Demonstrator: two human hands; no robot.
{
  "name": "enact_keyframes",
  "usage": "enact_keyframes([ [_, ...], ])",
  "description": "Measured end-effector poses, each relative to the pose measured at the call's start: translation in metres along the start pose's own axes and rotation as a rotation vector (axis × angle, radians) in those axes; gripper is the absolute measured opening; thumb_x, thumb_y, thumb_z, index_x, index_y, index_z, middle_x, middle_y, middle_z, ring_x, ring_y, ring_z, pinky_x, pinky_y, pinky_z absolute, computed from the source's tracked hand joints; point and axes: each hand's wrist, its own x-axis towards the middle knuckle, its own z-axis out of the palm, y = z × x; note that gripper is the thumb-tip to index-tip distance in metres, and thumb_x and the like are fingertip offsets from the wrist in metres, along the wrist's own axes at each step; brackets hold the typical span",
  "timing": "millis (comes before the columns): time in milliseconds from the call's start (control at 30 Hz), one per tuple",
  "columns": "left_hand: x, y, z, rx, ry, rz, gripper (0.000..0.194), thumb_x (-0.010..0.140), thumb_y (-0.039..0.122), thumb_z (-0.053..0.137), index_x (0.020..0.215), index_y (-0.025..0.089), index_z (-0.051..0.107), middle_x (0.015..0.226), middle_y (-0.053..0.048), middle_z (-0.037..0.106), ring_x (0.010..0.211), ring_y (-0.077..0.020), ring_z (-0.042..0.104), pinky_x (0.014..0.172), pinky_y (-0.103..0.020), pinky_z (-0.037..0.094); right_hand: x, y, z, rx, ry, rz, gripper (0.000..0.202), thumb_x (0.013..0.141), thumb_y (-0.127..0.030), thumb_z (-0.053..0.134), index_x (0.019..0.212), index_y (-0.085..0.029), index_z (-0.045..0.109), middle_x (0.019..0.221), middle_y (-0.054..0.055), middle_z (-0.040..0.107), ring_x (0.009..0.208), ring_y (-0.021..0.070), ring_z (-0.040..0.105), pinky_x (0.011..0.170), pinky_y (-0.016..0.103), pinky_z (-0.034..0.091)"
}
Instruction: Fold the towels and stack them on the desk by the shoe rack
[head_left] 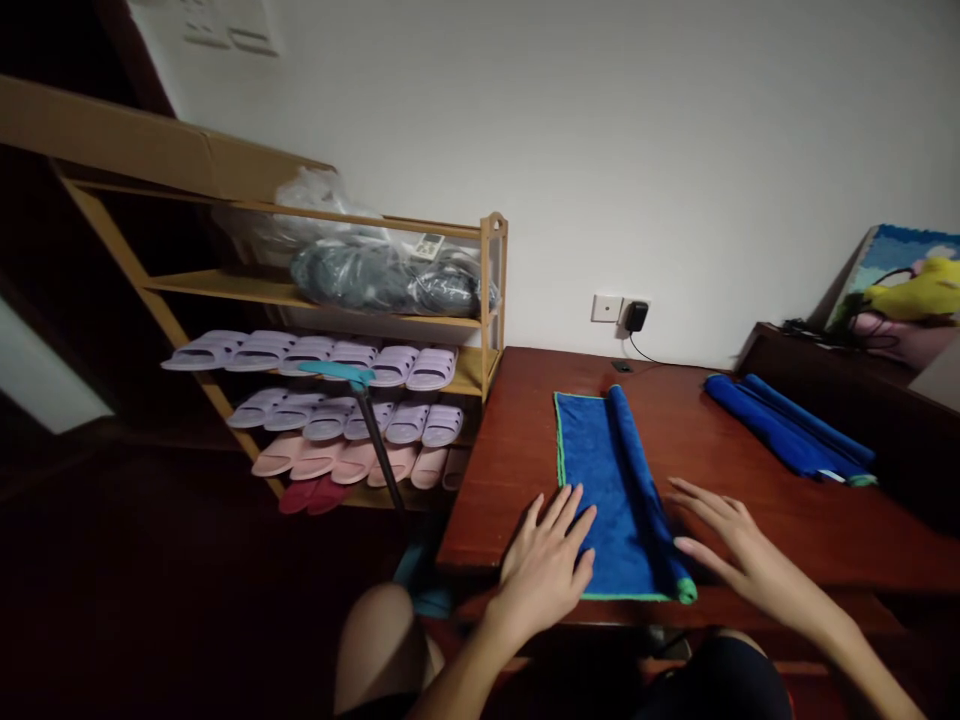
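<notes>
A blue towel (600, 470) with green edging lies on the reddish-brown wooden table (510, 440). Its right side is rolled into a long tube, while the left part is flat. My left hand (551, 555) rests with spread fingers on the towel's flat near-left part. Just right of the rolled edge is my right hand (724, 535), fingers apart and holding nothing; whether its fingertips touch the roll I cannot tell. Farther right on the table lie rolled blue towels (787, 430), with a white tag and a green end.
Left of the table stands a wooden shoe rack (493, 300) with several purple and pink slippers (431, 368) and plastic-wrapped goods. A long-handled tool (379, 440) leans in front of it. A black charger (636, 317) is plugged in at the wall. A raised dark ledge (817, 375) borders the right.
</notes>
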Motion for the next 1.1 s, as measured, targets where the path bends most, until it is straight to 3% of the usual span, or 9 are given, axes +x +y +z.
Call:
enact_keyframes([
  [100, 0.003, 0.001, -0.001, 0.021, -0.019, 0.030, 0.049, 0.096, 0.032, 0.038, 0.145, 0.027, 0.035, 0.153, -0.003, 0.027, 0.142, -0.0239, 0.022, 0.114, -0.051, 0.020, 0.013, -0.027, 0.008, 0.016, -0.107, -0.178, 0.058, 0.092, -0.056, 0.035, 0.145, -0.034, 0.032, 0.154, 0.004, 0.020, 0.142, 0.0255, 0.018, 0.113, 0.056, 0.013],
  [200, 0.001, -0.001, -0.002, 0.024, -0.033, 0.031, 0.046, 0.097, 0.035, 0.036, 0.143, 0.029, 0.037, 0.150, -0.002, 0.035, 0.140, -0.0235, 0.027, 0.113, -0.051, 0.023, 0.017, -0.021, 0.010, 0.016, -0.205, -0.173, 0.056, 0.092, -0.058, 0.033, 0.142, -0.034, 0.038, 0.151, 0.004, 0.029, 0.140, 0.0254, 0.026, 0.112, 0.055, 0.019],
  [400, -0.038, -0.026, -0.026, 0.064, -0.073, 0.014, 0.049, 0.097, 0.033, 0.038, 0.146, 0.031, 0.032, 0.151, -0.001, 0.033, 0.139, -0.0248, 0.030, 0.113, -0.051, 0.022, -0.026, 0.055, 0.000, -0.062, 0.018, 0.133, 0.052, 0.089, -0.063, 0.035, 0.116, -0.030, 0.065, 0.129, 0.006, 0.057, 0.120, 0.0277, 0.051, 0.104, 0.050, 0.036],
  [500, -0.044, -0.039, -0.047, 0.071, -0.110, 0.034, 0.045, 0.098, 0.039, 0.039, 0.143, 0.033, 0.038, 0.151, 0.000, 0.033, 0.138, -0.0238, 0.031, 0.114, -0.050, 0.019, -0.036, 0.055, -0.003, -0.040, 0.128, 0.169, 0.056, 0.088, -0.063, 0.037, 0.125, -0.028, 0.059, 0.135, 0.006, 0.052, 0.126, 0.0270, 0.046, 0.107, 0.047, 0.034],
  [633, -0.002, -0.048, -0.056, 0.084, -0.009, -0.048, 0.045, 0.100, 0.042, 0.031, 0.141, 0.025, 0.041, 0.152, -0.004, 0.031, 0.141, -0.0221, 0.025, 0.114, -0.048, 0.017, 0.001, 0.006, 0.001, -0.004, 0.030, -0.018, 0.057, 0.091, -0.059, 0.036, 0.140, -0.031, 0.043, 0.148, 0.003, 0.036, 0.134, 0.0226, 0.036, 0.110, 0.044, 0.030],
  [767, 0.045, -0.064, -0.034, 0.092, -0.082, -0.034, 0.059, 0.097, 0.048, 0.036, 0.147, 0.018, 0.028, 0.154, -0.009, 0.023, 0.143, -0.0251, 0.017, 0.114, -0.051, 0.016, 0.052, -0.017, 0.023, -0.028, -0.004, -0.164, 0.065, 0.091, -0.061, 0.033, 0.147, -0.030, 0.029, 0.154, 0.006, 0.022, 0.141, 0.0238, 0.022, 0.112, 0.050, 0.024],
  [867, 0.048, -0.082, -0.018, 0.085, -0.183, -0.078, 0.063, 0.095, 0.057, 0.034, 0.146, 0.021, 0.031, 0.153, -0.010, 0.026, 0.142, -0.0287, 0.019, 0.111, -0.056, 0.019, 0.061, 0.014, 0.038, -0.022, -0.023, -0.074, 0.069, 0.089, -0.064, 0.033, 0.148, -0.029, 0.026, 0.154, 0.007, 0.019, 0.143, 0.0244, 0.018, 0.113, 0.051, 0.021],
  [1000, 0.033, -0.093, -0.015, 0.100, -0.151, -0.098, 0.061, 0.095, 0.058, 0.029, 0.146, 0.023, 0.033, 0.153, -0.009, 0.027, 0.142, -0.0295, 0.018, 0.110, -0.059, 0.017, 0.036, 0.069, 0.042, 0.027, -0.049, 0.015, 0.065, 0.090, -0.063, 0.033, 0.148, -0.034, 0.024, 0.154, 0.003, 0.019, 0.143, 0.0221, 0.014, 0.115, 0.049, 0.018],
  [1100, 0.031, -0.092, -0.018, 0.123, -0.183, -0.106, 0.064, 0.095, 0.059, 0.028, 0.147, 0.023, 0.031, 0.154, -0.008, 0.023, 0.143, -0.0288, 0.016, 0.111, -0.057, 0.015, 0.020, 0.085, 0.040, 0.003, -0.060, 0.041, 0.062, 0.091, -0.062, 0.030, 0.148, -0.037, 0.023, 0.155, 0.000, 0.016, 0.144, 0.0220, 0.011, 0.115, 0.050, 0.017],
])
